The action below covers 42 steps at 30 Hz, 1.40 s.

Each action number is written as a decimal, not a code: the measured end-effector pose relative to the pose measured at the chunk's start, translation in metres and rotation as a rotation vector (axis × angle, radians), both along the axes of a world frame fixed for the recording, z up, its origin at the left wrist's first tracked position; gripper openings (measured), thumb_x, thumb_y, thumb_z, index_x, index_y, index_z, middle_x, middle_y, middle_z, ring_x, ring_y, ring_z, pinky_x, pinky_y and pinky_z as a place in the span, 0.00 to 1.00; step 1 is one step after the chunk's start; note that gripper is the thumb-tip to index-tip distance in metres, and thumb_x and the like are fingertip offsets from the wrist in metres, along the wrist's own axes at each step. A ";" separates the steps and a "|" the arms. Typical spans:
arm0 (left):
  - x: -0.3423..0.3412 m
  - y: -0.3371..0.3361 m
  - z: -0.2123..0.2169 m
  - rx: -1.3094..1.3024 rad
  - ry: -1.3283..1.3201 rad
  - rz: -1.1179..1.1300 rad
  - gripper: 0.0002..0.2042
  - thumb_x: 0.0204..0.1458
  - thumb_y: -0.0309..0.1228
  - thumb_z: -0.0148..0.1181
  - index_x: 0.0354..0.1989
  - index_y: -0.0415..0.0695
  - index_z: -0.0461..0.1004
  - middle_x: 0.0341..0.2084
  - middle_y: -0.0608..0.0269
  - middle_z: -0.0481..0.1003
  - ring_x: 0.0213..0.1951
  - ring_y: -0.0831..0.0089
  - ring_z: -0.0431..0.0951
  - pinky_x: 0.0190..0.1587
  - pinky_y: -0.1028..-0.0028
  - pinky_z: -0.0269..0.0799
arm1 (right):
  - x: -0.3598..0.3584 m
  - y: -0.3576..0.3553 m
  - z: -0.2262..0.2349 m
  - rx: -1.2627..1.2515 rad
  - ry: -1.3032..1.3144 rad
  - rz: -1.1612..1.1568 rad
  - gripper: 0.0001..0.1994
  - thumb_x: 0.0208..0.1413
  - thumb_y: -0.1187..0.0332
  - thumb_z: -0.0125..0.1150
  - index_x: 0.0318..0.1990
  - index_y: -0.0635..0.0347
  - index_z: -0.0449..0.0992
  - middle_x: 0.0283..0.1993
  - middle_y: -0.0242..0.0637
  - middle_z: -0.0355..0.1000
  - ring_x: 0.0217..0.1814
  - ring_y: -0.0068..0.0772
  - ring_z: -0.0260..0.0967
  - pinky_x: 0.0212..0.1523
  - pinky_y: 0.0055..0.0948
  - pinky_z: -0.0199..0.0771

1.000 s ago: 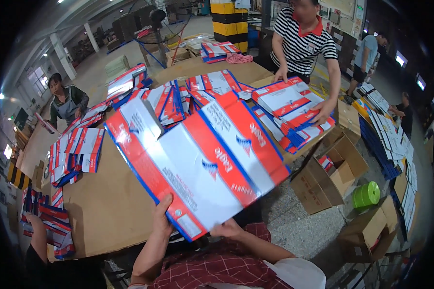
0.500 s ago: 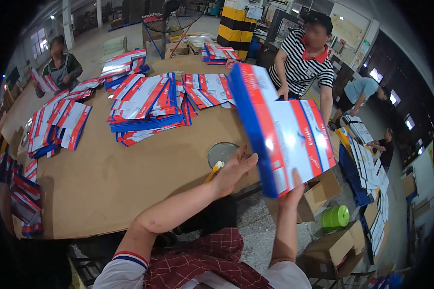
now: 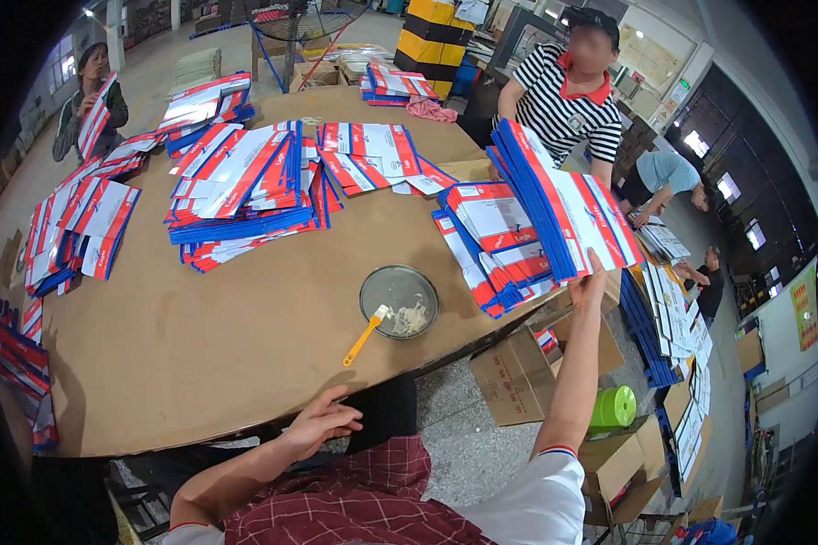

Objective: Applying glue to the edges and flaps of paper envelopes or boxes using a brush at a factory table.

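Note:
My right hand, reaching out over the table's right side, grips the lower edge of a thick stack of red, white and blue printed card sheets. That stack leans tilted against other printed sheets lying on the table, its far end close to the co-worker in the striped shirt. My left hand is empty, fingers apart, just off the table's near edge. Between my hands sits a round metal dish with pale paste in it. A brush with a yellow handle rests across the dish's rim.
Several piles of similar sheets cover the brown table. Across it stands a person in a striped shirt; another at far left lifts some sheets. Cardboard boxes and a green roll are below on the right.
My right hand has carried the stack away to the right and down onto the other sheets. My left hand has drawn back from it toward me. The dish and brush have come into full view.

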<state>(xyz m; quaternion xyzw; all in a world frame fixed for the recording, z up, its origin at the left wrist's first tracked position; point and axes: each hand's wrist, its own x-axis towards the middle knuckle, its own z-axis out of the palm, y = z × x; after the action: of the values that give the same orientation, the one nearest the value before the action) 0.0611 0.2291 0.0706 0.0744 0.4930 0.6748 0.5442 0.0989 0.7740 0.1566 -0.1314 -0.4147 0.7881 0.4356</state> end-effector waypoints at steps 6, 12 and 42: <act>-0.001 -0.021 -0.008 0.057 -0.102 0.174 0.29 0.54 0.30 0.51 0.62 0.47 0.45 0.42 0.56 0.69 0.43 0.67 0.71 0.45 0.71 0.64 | -0.018 0.021 -0.042 -0.105 -0.061 0.116 0.21 0.47 0.71 0.57 0.50 0.64 0.63 0.45 0.45 0.70 0.44 0.39 0.71 0.42 0.36 0.76; 0.006 -0.028 -0.015 0.022 -0.161 0.222 0.27 0.54 0.29 0.52 0.60 0.47 0.48 0.42 0.55 0.68 0.43 0.65 0.71 0.45 0.70 0.64 | -0.012 0.029 -0.066 -0.203 -0.274 0.164 0.16 0.46 0.68 0.58 0.43 0.61 0.67 0.32 0.39 0.74 0.24 0.32 0.73 0.17 0.25 0.76; -0.051 -0.122 -0.015 -0.033 0.118 0.717 0.09 0.51 0.29 0.55 0.41 0.44 0.70 0.30 0.64 0.73 0.34 0.74 0.74 0.39 0.76 0.67 | -0.005 -0.378 -0.116 1.056 -0.414 -0.262 0.12 0.48 0.77 0.54 0.42 0.64 0.65 0.42 0.41 0.63 0.46 0.36 0.61 0.49 0.31 0.61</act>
<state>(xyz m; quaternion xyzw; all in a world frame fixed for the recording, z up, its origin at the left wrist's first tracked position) 0.0103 0.1071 0.0551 -0.0732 0.5291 0.8091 0.2449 0.0942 0.3959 0.0403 -0.0981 -0.8083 0.3719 0.4459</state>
